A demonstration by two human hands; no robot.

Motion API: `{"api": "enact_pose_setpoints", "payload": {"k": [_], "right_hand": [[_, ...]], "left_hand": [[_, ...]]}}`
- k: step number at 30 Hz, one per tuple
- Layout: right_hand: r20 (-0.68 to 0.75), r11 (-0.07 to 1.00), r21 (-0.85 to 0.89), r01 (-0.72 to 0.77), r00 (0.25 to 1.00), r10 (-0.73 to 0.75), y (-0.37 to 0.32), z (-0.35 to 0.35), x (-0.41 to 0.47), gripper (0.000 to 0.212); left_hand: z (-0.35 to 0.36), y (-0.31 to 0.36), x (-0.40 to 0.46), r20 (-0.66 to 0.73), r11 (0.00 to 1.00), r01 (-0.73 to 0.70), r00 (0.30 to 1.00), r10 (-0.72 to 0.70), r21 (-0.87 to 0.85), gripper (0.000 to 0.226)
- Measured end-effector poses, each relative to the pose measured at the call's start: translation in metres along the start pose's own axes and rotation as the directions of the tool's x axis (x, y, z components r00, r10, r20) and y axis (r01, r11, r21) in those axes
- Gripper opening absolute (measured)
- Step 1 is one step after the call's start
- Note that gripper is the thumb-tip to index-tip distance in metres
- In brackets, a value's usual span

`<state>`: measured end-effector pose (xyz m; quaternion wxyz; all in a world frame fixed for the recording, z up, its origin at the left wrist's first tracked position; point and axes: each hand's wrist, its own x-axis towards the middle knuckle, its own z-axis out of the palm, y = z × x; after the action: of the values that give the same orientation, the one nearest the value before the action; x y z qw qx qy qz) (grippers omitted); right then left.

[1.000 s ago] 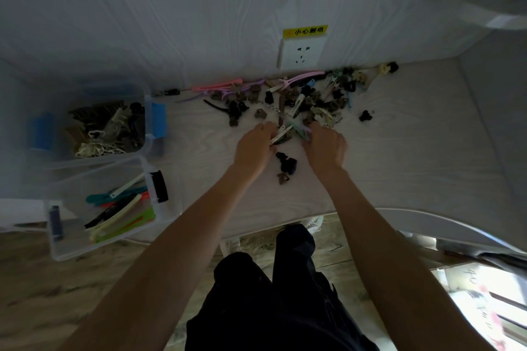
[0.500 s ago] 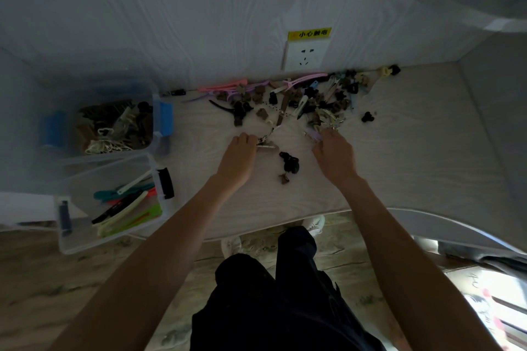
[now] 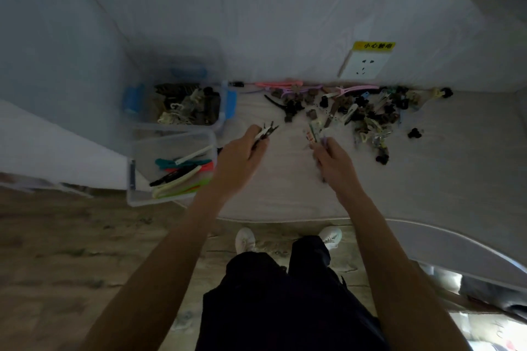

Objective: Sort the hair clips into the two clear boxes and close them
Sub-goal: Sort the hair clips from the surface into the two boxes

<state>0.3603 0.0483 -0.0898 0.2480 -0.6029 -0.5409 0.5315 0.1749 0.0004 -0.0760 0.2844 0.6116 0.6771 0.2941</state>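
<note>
Your left hand (image 3: pixel 241 159) pinches several slim clips (image 3: pixel 266 131), right hand (image 3: pixel 332 159) grips more; loose bunches could spill short of the near clear box (image 3: pixel 171 137).

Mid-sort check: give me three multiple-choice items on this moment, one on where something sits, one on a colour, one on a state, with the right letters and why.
1. Where is the box of long flat clips relative to the box of small dark clips?
A. Nearer the person
B. Against the wall
C. Right of the loose pile

2. What colour is the sign above the wall socket?
A. Red
B. Yellow
C. Green

3. What state are the two hands in?
A. Both empty
B. Only the left holds clips
C. Each holds clips

Answers:
1. A, it sits at the table's near edge, with the other box behind it toward the wall.
2. B, the sign is yellow with dark characters.
3. C, the left hand grips dark clips and the right hand grips light ones; the loose pile remains unsorted.
</note>
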Motion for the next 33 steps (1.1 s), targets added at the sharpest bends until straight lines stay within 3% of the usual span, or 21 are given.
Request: {"api": "enact_pose_setpoints", "payload": {"k": [3,5,9,12,16,18,21,24,27,30,33], "right_hand": [[0.175,0.981,-0.119,0.151,0.976,-0.128,-0.025,0.036,-0.009,0.031],[0.245,0.954,-0.186,0.237,0.951,-0.188,-0.040,0.062,-0.012,0.030],[0.311,0.839,-0.304,0.451,0.880,-0.360,-0.065,0.113,-0.016,0.027],[0.372,0.715,-0.429,0.552,0.829,-0.417,-0.073,0.149,-0.014,0.018],[0.477,0.505,-0.562,0.655,0.756,-0.448,-0.077,0.187,-0.013,0.029],[0.513,0.444,-0.590,0.675,0.737,-0.440,-0.077,0.201,-0.012,0.031],[0.585,0.377,-0.606,0.701,0.713,-0.386,-0.077,0.213,-0.008,0.027],[0.661,0.388,-0.564,0.728,0.681,-0.316,-0.077,0.211,-0.010,0.031],[0.620,0.382,-0.534,0.754,0.656,-0.430,-0.077,0.182,-0.013,0.034],[0.495,0.446,-0.570,0.690,0.721,-0.485,-0.071,0.130,-0.002,0.030],[0.318,0.537,-0.632,0.559,0.818,-0.479,-0.057,0.071,0.028,0.030]], "left_hand": [[-0.046,-0.024,-0.031,-0.089,0.984,0.024,0.996,-0.009,0.176,0.024],[-0.070,-0.050,-0.048,-0.101,0.945,0.113,0.991,-0.086,0.308,0.027],[-0.085,-0.094,-0.063,0.056,0.793,0.218,0.952,-0.301,0.569,0.038],[-0.083,-0.104,-0.066,0.093,0.809,0.241,0.936,-0.340,0.537,0.049],[-0.086,-0.102,-0.082,-0.256,0.791,0.353,0.932,-0.255,0.500,0.033],[-0.089,-0.103,-0.094,-0.416,0.791,0.423,0.878,-0.237,0.441,0.027],[-0.095,-0.106,-0.102,-0.539,0.823,0.495,0.790,-0.292,0.280,0.018],[-0.096,-0.106,-0.096,-0.561,0.880,0.404,0.801,-0.209,0.249,0.019],[-0.089,-0.093,-0.072,-0.443,0.942,0.236,0.889,-0.111,0.239,0.031],[-0.079,-0.070,-0.040,-0.250,0.988,0.036,0.968,0.002,0.147,0.030],[-0.057,-0.040,0.003,-0.079,0.994,-0.093,0.992,0.097,0.057,0.032]]}}
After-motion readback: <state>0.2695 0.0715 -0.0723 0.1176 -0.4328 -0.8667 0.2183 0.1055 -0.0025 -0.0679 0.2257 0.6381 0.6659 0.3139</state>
